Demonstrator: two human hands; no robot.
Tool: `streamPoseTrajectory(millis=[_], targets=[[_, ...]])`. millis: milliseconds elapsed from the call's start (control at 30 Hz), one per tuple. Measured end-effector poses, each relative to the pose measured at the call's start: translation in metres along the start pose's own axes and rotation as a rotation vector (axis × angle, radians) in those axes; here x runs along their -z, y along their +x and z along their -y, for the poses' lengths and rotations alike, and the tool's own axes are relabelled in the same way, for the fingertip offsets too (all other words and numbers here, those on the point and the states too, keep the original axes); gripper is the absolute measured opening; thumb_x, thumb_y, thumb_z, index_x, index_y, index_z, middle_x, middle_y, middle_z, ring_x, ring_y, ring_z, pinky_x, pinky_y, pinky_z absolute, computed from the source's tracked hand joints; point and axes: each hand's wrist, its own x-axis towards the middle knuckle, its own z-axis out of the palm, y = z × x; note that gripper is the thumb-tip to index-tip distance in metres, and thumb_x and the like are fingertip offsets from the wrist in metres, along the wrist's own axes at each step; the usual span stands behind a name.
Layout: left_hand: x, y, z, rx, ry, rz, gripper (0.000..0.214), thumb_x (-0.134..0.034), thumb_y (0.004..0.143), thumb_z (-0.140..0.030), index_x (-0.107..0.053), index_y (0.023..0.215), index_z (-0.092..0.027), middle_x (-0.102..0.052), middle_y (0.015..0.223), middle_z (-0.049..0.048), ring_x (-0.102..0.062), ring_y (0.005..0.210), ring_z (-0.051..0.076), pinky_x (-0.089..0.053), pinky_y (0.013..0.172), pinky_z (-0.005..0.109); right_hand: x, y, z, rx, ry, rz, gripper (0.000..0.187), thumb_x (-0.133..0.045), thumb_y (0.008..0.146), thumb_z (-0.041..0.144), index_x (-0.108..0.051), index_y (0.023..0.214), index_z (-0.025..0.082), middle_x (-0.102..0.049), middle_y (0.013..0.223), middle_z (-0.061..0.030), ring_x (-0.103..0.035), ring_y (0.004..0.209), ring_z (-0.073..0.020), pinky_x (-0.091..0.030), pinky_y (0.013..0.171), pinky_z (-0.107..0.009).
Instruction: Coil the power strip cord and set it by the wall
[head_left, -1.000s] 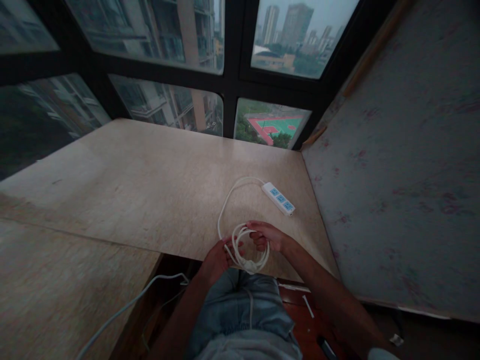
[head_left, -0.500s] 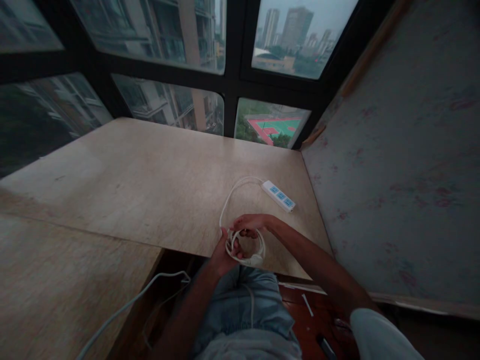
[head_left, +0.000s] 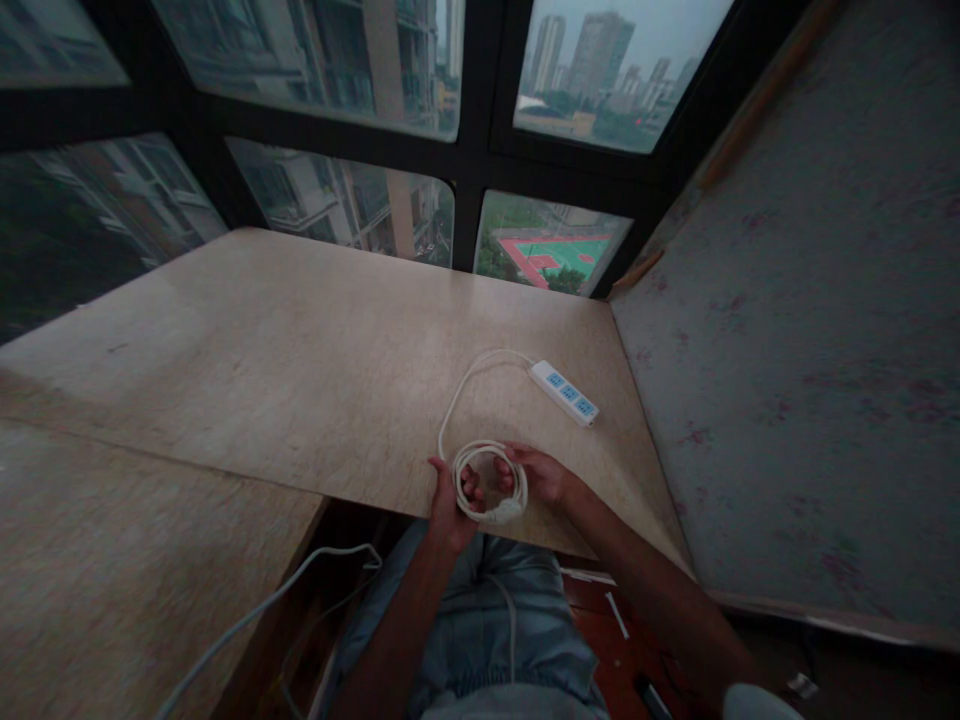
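A white power cord (head_left: pixel 489 447) is wound into a round coil of several loops above the front edge of the stone ledge. My left hand (head_left: pixel 452 500) holds the coil's left side, fingers curled through the loops and thumb pointing up outside. On the opposite side my right hand (head_left: pixel 534 470) grips the coil, its fingertips showing inside the ring. The white plug (head_left: pixel 508 511) sits at the coil's lower right. From the coil a single length of cord arcs back to a white power strip (head_left: pixel 564 393) with blue sockets, lying on the ledge.
The beige stone ledge (head_left: pixel 337 330) runs along dark-framed windows (head_left: pixel 469 165). A patterned wall (head_left: pixel 787 380) bounds it on the right. At lower left another pale cable (head_left: pixel 262 605) hangs over the ledge's edge. Below lies a reddish floor (head_left: pixel 600 625) with a dark object (head_left: pixel 652 697).
My right hand has moved from over the top of the coil to its right side. The coil now shows as a fuller, rounder ring. The power strip stays on the ledge.
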Motion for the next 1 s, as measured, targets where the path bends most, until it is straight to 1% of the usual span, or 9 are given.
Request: streamPoseTrajectory(millis=[133,200,267,400,500,600,700,833,1000], targets=[[-0.003,0.004,0.009,-0.147,0.036,-0.117,0.054,-0.043,0.085,-0.064,-0.053,0.067,-0.015,-0.055,0.051,-0.0020,-0.048,0.037,0.007,-0.036,0.036,0.016,-0.009,-0.014,-0.033,0.168,0.335,-0.157,0.025,-0.072,0.075,0.034,-0.061,0.090,0.017,-0.068,0.073,0.0024,-0.063,0.065,-0.0105,-0.051,0.068,-0.024],[-0.003,0.007,0.014,-0.189,0.052,-0.144,0.053,-0.048,0.082,-0.065,-0.055,0.068,-0.014,-0.056,0.051,-0.0023,-0.049,0.037,0.007,-0.038,0.037,0.017,-0.016,-0.016,-0.042,0.259,0.392,-0.232,0.022,-0.073,0.074,0.032,-0.060,0.086,0.018,-0.066,0.069,0.0047,-0.062,0.064,-0.0082,-0.051,0.070,-0.021],[0.000,0.009,0.016,-0.175,0.053,-0.130,0.051,-0.051,0.082,-0.064,-0.056,0.068,-0.014,-0.056,0.050,-0.0022,-0.051,0.039,0.008,-0.041,0.040,0.018,-0.022,-0.015,-0.046,0.313,0.367,-0.267,0.023,-0.073,0.075,0.034,-0.056,0.075,0.019,-0.058,0.057,0.0068,-0.056,0.054,-0.0068,-0.050,0.063,-0.019],[0.012,0.010,0.002,0.076,0.035,0.075,0.058,-0.045,0.085,-0.066,-0.064,0.080,-0.011,-0.065,0.059,0.0049,-0.062,0.051,0.014,-0.049,0.051,0.024,-0.032,-0.012,-0.045,0.344,0.239,-0.225,0.043,-0.071,0.076,0.046,-0.041,0.059,0.020,-0.037,0.040,0.0091,-0.038,0.037,-0.0064,-0.042,0.044,-0.020],[0.021,0.008,-0.015,0.262,0.038,0.265,0.073,-0.038,0.084,-0.072,-0.065,0.104,-0.006,-0.072,0.075,0.0134,-0.069,0.065,0.022,-0.053,0.061,0.032,-0.039,-0.012,-0.043,0.358,0.189,-0.221,0.041,-0.074,0.074,0.044,-0.042,0.066,0.021,-0.037,0.044,0.0115,-0.029,0.032,-0.0036,-0.036,0.037,-0.018],[0.023,0.009,-0.026,0.340,0.042,0.344,0.077,-0.036,0.084,-0.073,-0.063,0.111,-0.005,-0.072,0.076,0.0142,-0.070,0.067,0.024,-0.053,0.065,0.035,-0.042,-0.016,-0.040,0.326,0.130,-0.209,0.035,-0.073,0.076,0.043,-0.047,0.079,0.021,-0.039,0.049,0.0130,-0.025,0.031,-0.0020,-0.032,0.034,-0.017],[0.018,0.011,-0.027,0.375,0.077,0.311,0.072,-0.031,0.088,-0.068,-0.066,0.101,-0.007,-0.066,0.060,0.0074,-0.064,0.052,0.018,-0.051,0.059,0.032,-0.038,-0.020,-0.032,0.249,0.070,-0.165,0.033,-0.072,0.077,0.042,-0.048,0.086,0.021,-0.038,0.050,0.0137,-0.025,0.031,-0.0017,-0.032,0.034,-0.016],[0.009,0.013,-0.020,0.358,0.182,0.304,0.063,-0.027,0.096,-0.054,-0.066,0.074,-0.010,-0.044,0.037,-0.0026,-0.040,0.030,0.009,-0.043,0.048,0.025,-0.025,-0.023,-0.021,0.139,0.001,-0.110,0.035,-0.074,0.075,0.043,-0.050,0.086,0.020,-0.038,0.049,0.0139,-0.024,0.030,-0.0016,-0.032,0.033,-0.017],[0.004,0.009,-0.015,0.347,0.232,0.311,0.069,-0.025,0.090,-0.067,-0.054,0.055,-0.015,-0.033,0.034,-0.0041,-0.034,0.028,0.008,-0.039,0.045,0.025,-0.017,-0.022,-0.017,0.091,-0.011,-0.087,0.038,-0.075,0.074,0.044,-0.045,0.081,0.021,-0.039,0.048,0.0143,-0.023,0.029,-0.0014,-0.030,0.032,-0.017]])
